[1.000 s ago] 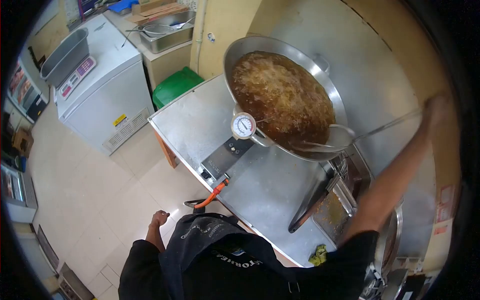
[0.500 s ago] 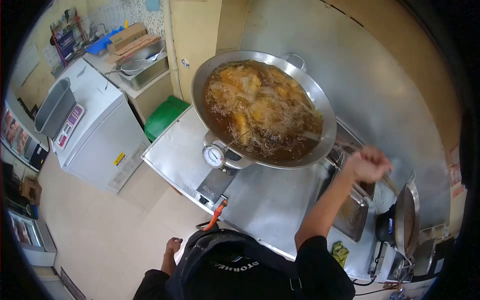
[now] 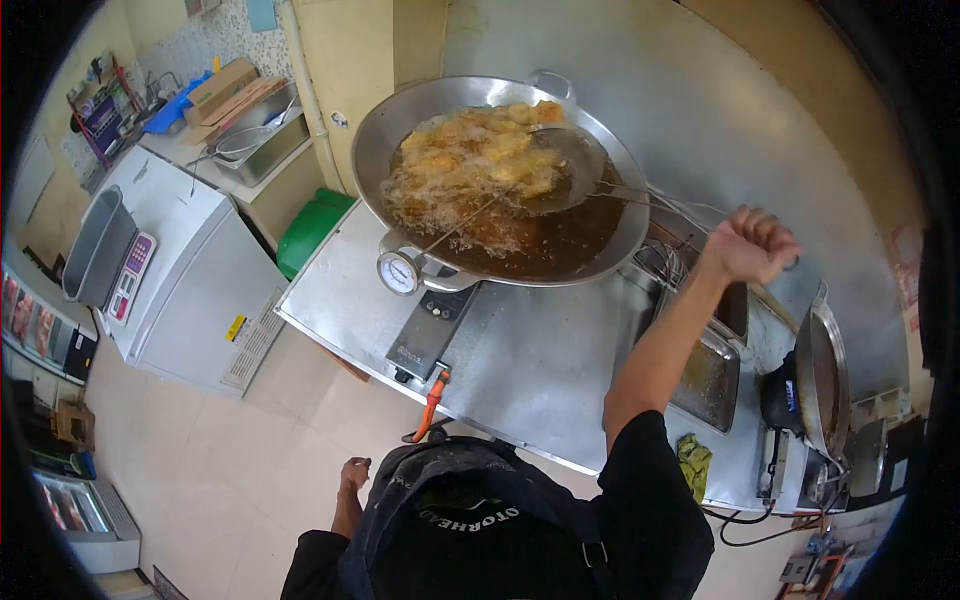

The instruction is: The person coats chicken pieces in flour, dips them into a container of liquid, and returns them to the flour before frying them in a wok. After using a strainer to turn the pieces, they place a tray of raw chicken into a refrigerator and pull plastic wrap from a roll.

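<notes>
Right hand (image 3: pixel 755 247) clenches long-handled round metal mesh skimmer (image 3: pixel 568 172), now farther over golden fried pieces (image 3: pixel 470 150) in broad silver wok (image 3: pixel 378 150); left hand (image 3: pixel 355 473) loosely curled, empty.

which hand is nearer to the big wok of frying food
Right. The right hand is just outside the wok's right-hand rim, with the skimmer's handle; the left hand hangs low over the floor, farther away.

Black shirt (image 3: pixel 645 505), probably navy apron (image 3: pixel 445 463)
</notes>
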Demonstrator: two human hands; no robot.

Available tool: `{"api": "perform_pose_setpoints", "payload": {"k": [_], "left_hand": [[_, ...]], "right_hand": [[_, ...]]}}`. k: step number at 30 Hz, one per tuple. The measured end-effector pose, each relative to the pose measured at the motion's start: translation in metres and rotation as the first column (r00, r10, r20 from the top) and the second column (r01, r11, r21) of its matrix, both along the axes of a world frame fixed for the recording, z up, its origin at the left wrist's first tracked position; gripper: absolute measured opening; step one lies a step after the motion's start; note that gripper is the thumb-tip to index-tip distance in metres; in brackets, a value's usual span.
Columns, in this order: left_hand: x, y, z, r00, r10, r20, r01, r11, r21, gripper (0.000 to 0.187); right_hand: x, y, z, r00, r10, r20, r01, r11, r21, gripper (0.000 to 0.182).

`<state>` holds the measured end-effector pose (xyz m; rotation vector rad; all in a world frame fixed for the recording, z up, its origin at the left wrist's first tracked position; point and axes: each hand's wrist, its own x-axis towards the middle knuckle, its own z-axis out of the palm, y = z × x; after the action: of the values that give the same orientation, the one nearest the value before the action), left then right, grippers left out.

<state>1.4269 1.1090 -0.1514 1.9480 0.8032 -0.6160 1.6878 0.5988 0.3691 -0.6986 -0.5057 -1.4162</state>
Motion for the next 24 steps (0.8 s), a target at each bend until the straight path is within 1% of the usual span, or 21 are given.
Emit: {"api": "perform_pose_setpoints", "payload": {"k": [3,4,5,6,7,8,9,10,11,12,13,14,15,16,17,18,19,20,21,23,24], "left_hand": [[-0.004,0.006,-0.010,0.999,0.035,-0.024,-0.035,0.999,-0.016,0.038],[-0.007,0.007,-0.010,1.000,-0.019,-0.019,0.020,0.998,0.053,0.037],[-0.008,0.005,0.009,0.998,-0.064,-0.018,0.065,0.996,0.069,0.037],[-0.015,0.013,-0.008,0.990,-0.143,0.015,0.142,0.987,0.074,0.038],[-0.017,0.017,-0.010,0.974,-0.222,0.047,0.218,0.973,0.082,0.039],[-0.019,0.016,-0.011,0.995,-0.082,-0.048,0.085,0.995,0.060,0.031],[-0.019,0.022,-0.016,0.966,-0.255,-0.044,0.258,0.962,0.088,0.028],[-0.025,0.033,-0.034,0.907,-0.420,-0.045,0.422,0.899,0.115,0.026],[-0.025,0.035,-0.035,0.686,-0.719,-0.114,0.719,0.644,0.261,0.023],[-0.026,0.036,-0.036,0.397,-0.898,-0.190,0.862,0.294,0.413,0.020],[-0.029,0.036,-0.040,0.404,-0.899,-0.168,0.864,0.315,0.394,0.020],[-0.031,0.038,-0.047,0.506,-0.855,-0.112,0.831,0.449,0.328,0.020],[-0.035,0.040,-0.052,0.646,-0.761,-0.057,0.749,0.618,0.240,0.020],[-0.039,0.042,-0.056,0.759,-0.651,-0.002,0.643,0.750,0.155,0.020],[-0.041,0.044,-0.061,0.831,-0.552,0.067,0.547,0.834,0.076,0.021],[-0.045,0.045,-0.066,0.860,-0.487,0.152,0.493,0.870,-0.003,0.021],[-0.050,0.048,-0.073,0.860,-0.440,0.258,0.475,0.875,-0.090,0.022],[-0.054,0.051,-0.071,0.830,-0.385,0.402,0.495,0.841,-0.217,0.023],[-0.051,0.048,-0.071,0.855,-0.403,0.327,0.463,0.877,-0.130,0.024],[-0.042,0.038,-0.060,0.899,-0.410,0.155,0.410,0.911,0.036,0.030],[-0.040,0.035,-0.059,0.891,-0.417,0.181,0.420,0.907,0.023,0.028]], "right_hand": [[-0.038,0.002,0.008,0.995,-0.096,-0.002,0.096,0.995,-0.003,0.052],[-0.050,0.001,0.010,0.994,-0.108,0.015,0.108,0.994,-0.024,0.053],[-0.061,-0.003,0.011,0.992,-0.120,0.032,0.121,0.992,-0.044,0.053],[-0.068,-0.004,0.013,0.990,-0.131,0.048,0.134,0.989,-0.063,0.053],[-0.071,-0.002,0.014,0.990,-0.127,0.055,0.131,0.988,-0.080,0.053],[-0.073,0.002,0.015,0.991,-0.123,0.062,0.128,0.987,-0.099,0.052],[-0.074,0.007,0.016,0.991,-0.117,0.068,0.124,0.985,-0.119,0.052],[-0.069,0.015,0.013,0.993,-0.099,0.068,0.111,0.975,-0.194,0.051],[-0.059,0.026,0.009,0.995,-0.081,0.066,0.096,0.958,-0.270,0.050],[-0.054,0.036,0.005,0.996,-0.063,0.061,0.080,0.936,-0.343,0.049],[-0.053,0.043,0.003,0.998,-0.027,0.058,0.049,0.909,-0.413,0.049],[-0.053,0.050,0.001,0.999,0.008,0.052,0.018,0.878,-0.479,0.048],[-0.052,0.054,0.000,0.998,0.043,0.045,-0.012,0.841,-0.540,0.048],[-0.054,0.051,-0.004,0.991,0.127,0.047,-0.079,0.827,-0.557,0.047],[-0.045,0.051,-0.004,0.985,0.159,0.071,-0.097,0.838,-0.538,0.047],[-0.032,0.050,-0.005,0.977,0.191,0.090,-0.118,0.847,-0.519,0.047],[-0.024,0.049,-0.006,0.972,0.217,0.096,-0.143,0.858,-0.493,0.048],[-0.021,0.063,0.005,0.995,0.092,0.050,-0.055,0.864,-0.500,0.048],[-0.024,0.068,0.011,0.992,0.097,0.077,-0.044,0.855,-0.516,0.047],[-0.023,0.074,0.021,0.984,0.116,0.136,-0.022,0.833,-0.553,0.046],[-0.016,0.067,0.024,0.978,0.126,0.167,-0.007,0.818,-0.575,0.046]]}}
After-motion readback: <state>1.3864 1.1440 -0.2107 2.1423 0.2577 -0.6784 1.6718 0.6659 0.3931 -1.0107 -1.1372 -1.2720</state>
